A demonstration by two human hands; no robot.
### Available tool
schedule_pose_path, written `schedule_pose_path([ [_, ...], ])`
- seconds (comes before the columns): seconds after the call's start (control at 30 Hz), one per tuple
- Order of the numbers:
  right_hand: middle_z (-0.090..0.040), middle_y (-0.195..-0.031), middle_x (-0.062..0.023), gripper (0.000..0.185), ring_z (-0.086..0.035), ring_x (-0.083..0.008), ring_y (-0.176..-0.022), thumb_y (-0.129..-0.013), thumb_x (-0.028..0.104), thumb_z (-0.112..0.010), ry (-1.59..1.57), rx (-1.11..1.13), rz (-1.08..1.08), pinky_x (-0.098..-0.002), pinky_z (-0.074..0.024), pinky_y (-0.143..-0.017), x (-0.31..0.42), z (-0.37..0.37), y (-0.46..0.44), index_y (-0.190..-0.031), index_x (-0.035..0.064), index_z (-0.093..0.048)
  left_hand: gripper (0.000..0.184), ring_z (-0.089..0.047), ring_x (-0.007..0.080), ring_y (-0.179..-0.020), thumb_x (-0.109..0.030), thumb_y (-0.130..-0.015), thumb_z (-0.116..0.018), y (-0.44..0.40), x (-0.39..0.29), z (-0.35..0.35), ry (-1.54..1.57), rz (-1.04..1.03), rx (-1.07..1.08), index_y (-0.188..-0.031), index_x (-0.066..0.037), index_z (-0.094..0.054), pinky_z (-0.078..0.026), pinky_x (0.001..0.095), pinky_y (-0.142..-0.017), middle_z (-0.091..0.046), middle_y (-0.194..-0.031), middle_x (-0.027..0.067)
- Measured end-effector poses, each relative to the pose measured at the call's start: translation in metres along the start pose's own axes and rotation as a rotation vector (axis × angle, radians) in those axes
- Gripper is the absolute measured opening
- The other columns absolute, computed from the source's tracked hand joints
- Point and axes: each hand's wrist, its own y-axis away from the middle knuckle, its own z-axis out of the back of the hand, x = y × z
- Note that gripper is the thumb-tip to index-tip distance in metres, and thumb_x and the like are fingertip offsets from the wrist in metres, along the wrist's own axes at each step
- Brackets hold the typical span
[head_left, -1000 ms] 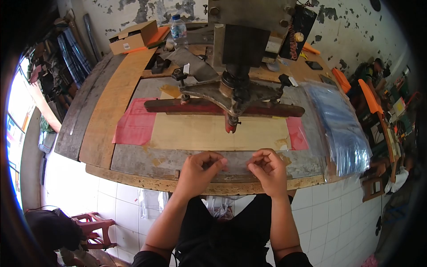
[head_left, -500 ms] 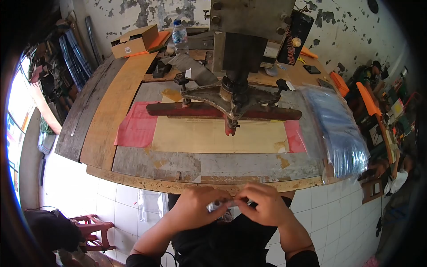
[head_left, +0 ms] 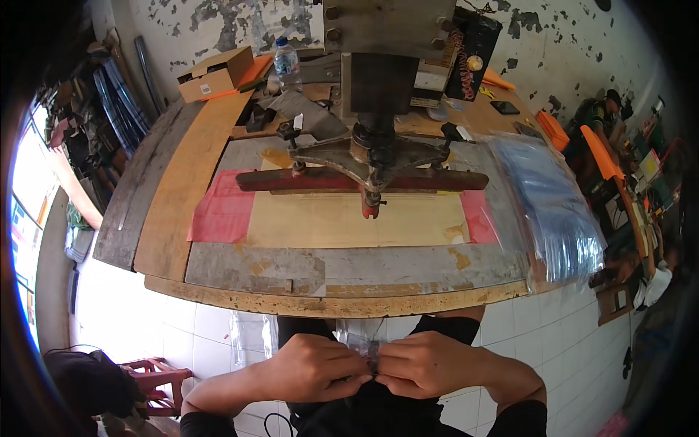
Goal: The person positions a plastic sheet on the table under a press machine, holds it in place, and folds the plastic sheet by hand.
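Note:
Below the front edge of the bench, above my lap, my left hand (head_left: 320, 366) and my right hand (head_left: 424, 364) meet with their fingers curled in. Both pinch a crumpled piece of clear plastic (head_left: 358, 333), which shows just beyond the fingertips. What lies between the fingers themselves is mostly hidden. Ahead of my hands stands a press with a long red-and-dark metal bar (head_left: 328, 180). Under that bar lies a cream sheet (head_left: 313, 226) over red material (head_left: 222, 207), on a grey plate (head_left: 240, 266).
A stack of clear bluish plastic sheets (head_left: 550, 211) covers the bench's right side. A cardboard box (head_left: 215, 74) and a water bottle (head_left: 287, 64) stand at the back. More clear plastic (head_left: 251, 339) is low on the left, near a red stool (head_left: 156, 382). Another person (head_left: 604, 116) sits far right.
Both hands have moved down towards my lap and closer together, and the forearms have spread outward. More of the clear plastic shows beyond the fingers. The view has shifted slightly.

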Motion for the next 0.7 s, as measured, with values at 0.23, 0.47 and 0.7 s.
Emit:
schedule_pose_path([
  [0.23,-0.057,-0.084,-0.0095,0.018,-0.065,-0.0279,-0.076,-0.096,0.017,-0.067,-0.079,0.016,0.029,-0.0385,-0.0547,-0.065,0.002,0.008,-0.005,-0.090,0.0011,-0.063,0.010,-0.068,0.0203,-0.061,-0.016,-0.082,-0.083,-0.005,-0.009,0.010,-0.095,-0.011,0.056,-0.082,-0.012,-0.074,-0.053,0.0323,-0.053,-0.070,-0.075,0.0006],
  [0.47,-0.058,-0.080,-0.0073,0.028,-0.062,-0.0275,-0.062,-0.103,0.023,-0.065,-0.124,0.035,0.011,-0.0370,-0.0508,-0.053,-0.011,0.017,-0.005,-0.083,0.0035,-0.062,0.013,-0.066,0.0235,-0.059,-0.018,-0.088,-0.079,-0.006,-0.008,0.020,-0.098,0.060,0.099,-0.085,-0.009,-0.071,-0.052,0.0358,-0.052,-0.064,-0.068,0.0046],
  [0.7,-0.058,-0.075,-0.0053,0.036,-0.062,-0.0268,-0.060,-0.103,0.030,-0.068,0.015,0.030,-0.004,-0.0366,-0.0495,-0.051,-0.017,0.039,-0.008,-0.077,0.0053,-0.060,0.010,-0.068,0.0194,-0.055,-0.021,-0.083,-0.086,-0.008,0.008,0.030,-0.133,0.124,0.071,-0.085,-0.016,-0.077,-0.052,0.0333,-0.051,-0.069,-0.065,-0.0010],
])
